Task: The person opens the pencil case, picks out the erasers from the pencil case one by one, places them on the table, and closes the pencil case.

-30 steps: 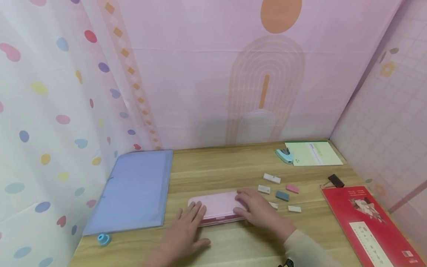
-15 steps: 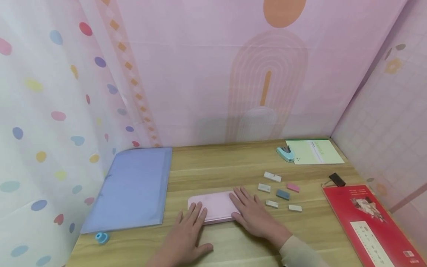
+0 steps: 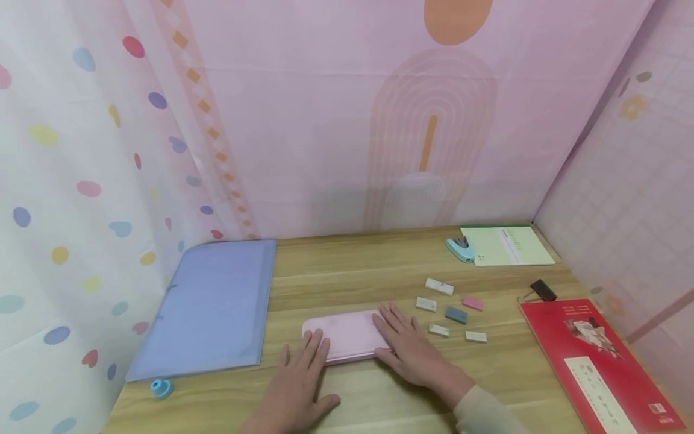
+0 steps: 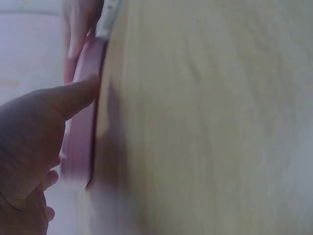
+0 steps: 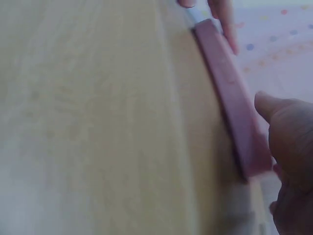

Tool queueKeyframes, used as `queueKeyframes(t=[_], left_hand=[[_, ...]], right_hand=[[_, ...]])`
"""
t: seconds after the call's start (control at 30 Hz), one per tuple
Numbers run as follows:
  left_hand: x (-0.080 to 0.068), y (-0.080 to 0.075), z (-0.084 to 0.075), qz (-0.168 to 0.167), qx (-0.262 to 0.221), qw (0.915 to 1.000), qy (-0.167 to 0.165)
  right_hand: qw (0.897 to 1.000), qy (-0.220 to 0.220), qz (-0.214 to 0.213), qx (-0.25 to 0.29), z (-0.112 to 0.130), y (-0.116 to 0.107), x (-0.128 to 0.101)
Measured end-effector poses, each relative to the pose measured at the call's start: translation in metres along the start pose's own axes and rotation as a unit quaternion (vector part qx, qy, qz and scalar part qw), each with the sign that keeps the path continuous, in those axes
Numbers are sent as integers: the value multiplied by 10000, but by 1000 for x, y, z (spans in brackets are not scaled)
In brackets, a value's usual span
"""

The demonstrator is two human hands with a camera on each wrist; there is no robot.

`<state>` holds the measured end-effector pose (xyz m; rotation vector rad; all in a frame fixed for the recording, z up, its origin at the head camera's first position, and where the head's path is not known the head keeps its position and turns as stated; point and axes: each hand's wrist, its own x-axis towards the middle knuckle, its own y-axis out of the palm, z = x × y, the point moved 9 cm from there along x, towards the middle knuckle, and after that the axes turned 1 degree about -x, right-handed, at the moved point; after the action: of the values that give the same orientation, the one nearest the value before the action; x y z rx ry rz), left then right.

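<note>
A pink pencil case (image 3: 349,336) lies closed on the wooden table, long side towards me. My left hand (image 3: 297,380) rests its straight fingertips on the lid's left end, thumb spread out towards the table. On the right end, my right hand (image 3: 410,351) lies with its fingers extended over the lid and its thumb by the front edge. Both wrist views show the case's pink side (image 5: 230,93) low against the tabletop, with the thumbs near it.
Several erasers (image 3: 456,314) lie right of the case. A blue folder (image 3: 208,307) and a small blue knob-like piece (image 3: 161,387) are at left. At right are a red book (image 3: 596,361), black binder clip (image 3: 543,290), light-blue stapler (image 3: 459,249) and green notebook (image 3: 512,246).
My right hand has shifted from the case's right end onto its lid, fingers straightening. The lid has come down and the dark gap along the front is gone. My left hand stays put.
</note>
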<state>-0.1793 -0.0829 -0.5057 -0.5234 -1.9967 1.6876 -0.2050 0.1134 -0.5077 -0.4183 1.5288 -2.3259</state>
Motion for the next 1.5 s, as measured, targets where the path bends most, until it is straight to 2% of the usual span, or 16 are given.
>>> queueKeyframes(t=[0.1,0.17,0.2,0.3,0.43,0.57,0.67,0.8,0.9,1.5], left_hand=[[-9,-15,14,-534,-40,9983,-218],[-18,-29,27,-923,11,9952,-334],[-22,-36,33,-1004,46,9940,-439],[-34,-51,58,-983,238,9922,-732],[-48,-59,89,-800,362,9891,-1183],[-59,-60,110,-845,302,9850,-1473],[-65,-53,122,-641,260,9830,-1701],[-70,-36,131,-144,251,9789,-2021],[-72,-27,135,98,202,9757,-2177],[-73,-21,134,109,313,9765,-2129]], right_hand=[[9995,28,-281,141,-11,-20,-18],[9986,114,-516,-32,-26,-39,-36],[9977,225,-609,-181,-35,-49,-45],[9935,648,-761,-544,-70,-78,-77],[9824,1442,-702,-961,-117,-103,-121],[9674,2127,-653,-1210,-150,-110,-156],[9616,2418,-547,-1175,-165,-107,-172],[9605,2485,-522,-1135,-173,-102,-180],[9605,2480,-581,-1122,-175,-99,-182],[9600,2656,-397,-785,-175,-93,-178]])
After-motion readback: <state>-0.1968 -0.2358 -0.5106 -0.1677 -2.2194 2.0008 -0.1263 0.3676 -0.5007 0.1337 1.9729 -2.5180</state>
